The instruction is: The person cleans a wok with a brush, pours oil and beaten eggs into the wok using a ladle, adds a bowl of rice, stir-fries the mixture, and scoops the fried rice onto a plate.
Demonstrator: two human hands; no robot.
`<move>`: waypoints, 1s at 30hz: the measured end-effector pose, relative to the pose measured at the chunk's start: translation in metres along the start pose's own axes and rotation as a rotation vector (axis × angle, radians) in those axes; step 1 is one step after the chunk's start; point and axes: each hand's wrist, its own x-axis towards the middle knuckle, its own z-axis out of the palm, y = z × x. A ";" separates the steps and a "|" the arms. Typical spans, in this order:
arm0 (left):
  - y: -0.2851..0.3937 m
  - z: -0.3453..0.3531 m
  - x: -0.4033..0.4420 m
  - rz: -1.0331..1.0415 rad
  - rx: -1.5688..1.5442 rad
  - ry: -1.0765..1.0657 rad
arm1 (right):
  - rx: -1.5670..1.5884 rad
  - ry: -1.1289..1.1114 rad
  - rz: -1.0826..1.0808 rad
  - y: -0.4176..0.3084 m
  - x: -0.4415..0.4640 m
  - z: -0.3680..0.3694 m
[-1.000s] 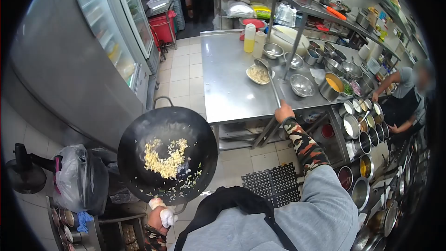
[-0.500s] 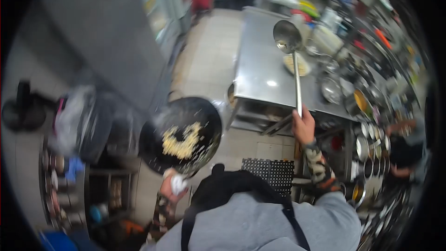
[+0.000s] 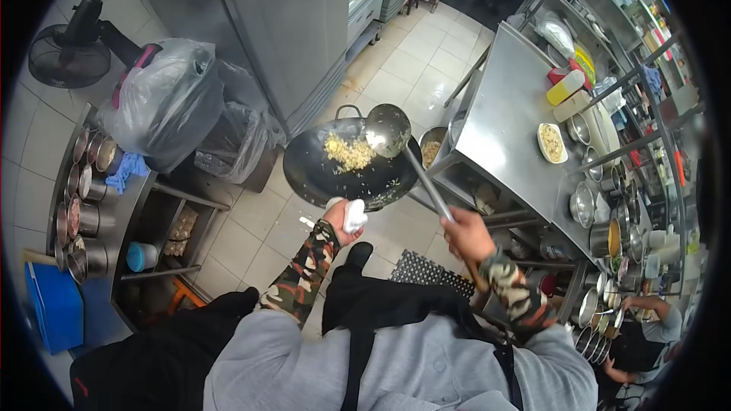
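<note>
My left hand (image 3: pixel 343 222) is closed at the near edge of a black wok (image 3: pixel 320 186), with a folded white cloth (image 3: pixel 354 215) in its grip. The wok hangs above the floor, tilted. Fried rice (image 3: pixel 348 154) is heaped towards its far side, and loose grains cling lower down. In my right hand (image 3: pixel 466 234) is the long handle of a steel ladle (image 3: pixel 387 131). The ladle's bowl is over the wok beside the rice, with some grains in it. A white oblong dish of fried rice (image 3: pixel 551 143) sits on the steel table to the right.
The steel table (image 3: pixel 499 118) has bowls and bottles along its far right side. Steel pots (image 3: pixel 87 218) line the left counter, near a plastic-covered bin (image 3: pixel 171 99) and a fan (image 3: pixel 70 49). Another person (image 3: pixel 647 342) is at lower right. A perforated mat (image 3: pixel 430 272) lies on the floor.
The wok has moved right relative to my body. My right hand has lowered the ladle from above the table and swung it left over the wok. The view has turned.
</note>
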 end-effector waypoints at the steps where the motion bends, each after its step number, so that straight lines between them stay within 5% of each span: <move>1: 0.004 0.009 -0.002 0.043 -0.010 0.106 | 0.041 -0.022 0.027 -0.005 0.018 -0.001; 4: -0.011 -0.025 0.046 0.187 0.016 0.264 | 0.093 0.006 0.074 -0.009 0.066 0.007; 5: -0.048 -0.054 0.062 0.491 0.321 0.330 | 0.027 0.050 0.127 -0.013 0.074 0.008; 7: -0.085 0.016 -0.017 0.497 0.289 0.753 | -0.037 0.088 0.185 -0.013 0.078 0.017; 9: -0.113 0.005 -0.032 0.414 0.378 0.633 | -0.076 -0.036 0.268 -0.003 0.071 0.039; 11: -0.096 0.044 -0.026 0.444 0.408 0.854 | 0.261 -0.157 0.415 0.002 0.066 0.076; 13: -0.054 0.020 0.017 0.243 0.119 0.402 | 0.583 -0.352 0.631 0.016 0.089 0.090; 16: -0.044 -0.009 -0.006 0.079 0.031 -0.098 | 0.716 -0.601 0.631 0.021 0.075 0.070; 18: -0.065 0.009 -0.074 0.496 0.427 -0.038 | 0.636 -0.532 0.569 0.006 0.035 0.043; 19: -0.059 0.014 -0.081 -0.134 -0.084 0.054 | 0.552 -0.462 0.498 -0.006 0.018 0.032; 20: -0.056 0.020 -0.075 -0.197 -0.125 0.081 | 0.531 -0.390 0.460 -0.012 0.010 0.028; 21: -0.062 -0.048 0.018 -0.326 -0.214 -0.230 | 0.502 -0.321 0.638 -0.014 0.022 0.024; 22: -0.061 -0.069 0.068 0.175 0.335 -0.318 | 0.545 -0.303 0.550 -0.007 0.032 0.024; 24: -0.035 -0.014 0.052 -0.263 -0.231 0.149 | 0.513 -0.248 0.463 0.007 0.040 0.019; 30: -0.026 0.011 0.006 -0.016 0.022 0.105 | 0.500 -0.124 0.352 0.025 0.053 -0.008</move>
